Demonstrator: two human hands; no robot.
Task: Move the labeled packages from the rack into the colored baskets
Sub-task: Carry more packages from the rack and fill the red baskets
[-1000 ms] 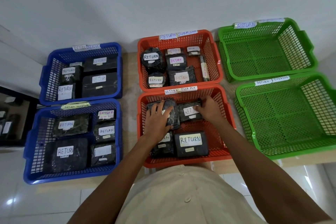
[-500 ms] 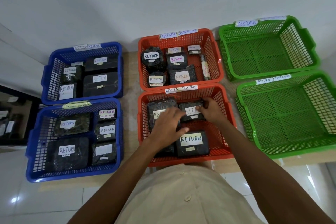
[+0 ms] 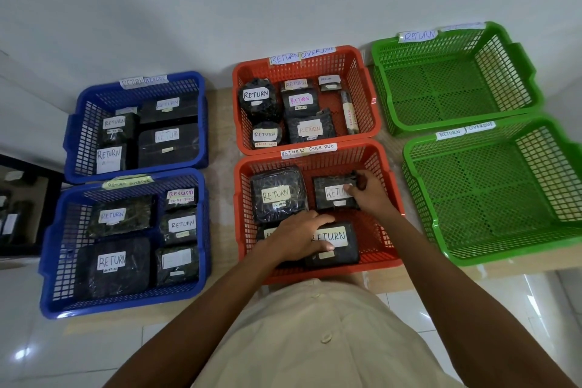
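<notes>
Six mesh baskets stand in three columns of two on the tabletop (image 3: 223,148), which is set against a white wall.

Left column: the rear blue basket (image 3: 78,138) and the front blue basket (image 3: 58,249) each hold several dark wrapped packages with white RETURN labels facing up.

Centre column: the rear red basket (image 3: 363,94) holds round and flat labelled packages plus one slim tube along its right wall. The front red basket (image 3: 376,242) holds four packages. A large package (image 3: 277,195) lies at the rear left. The left hand (image 3: 299,238) lies palm down over the front row, fingers extended and relaxed; it covers most of a front-left package and reaches onto the left edge of the front-right package (image 3: 338,246). It is not closed around either one. The right hand (image 3: 368,195) holds the rear-right package (image 3: 330,197) at its right end, thumb on the label and fingers curled over the far edge. That package rests on the basket floor, just beside the large package.

Right column: the rear green basket (image 3: 456,88) and the front green basket (image 3: 488,198) show bare mesh floors. Paper strips on the rims read RETURN and OVERDUE
</notes>
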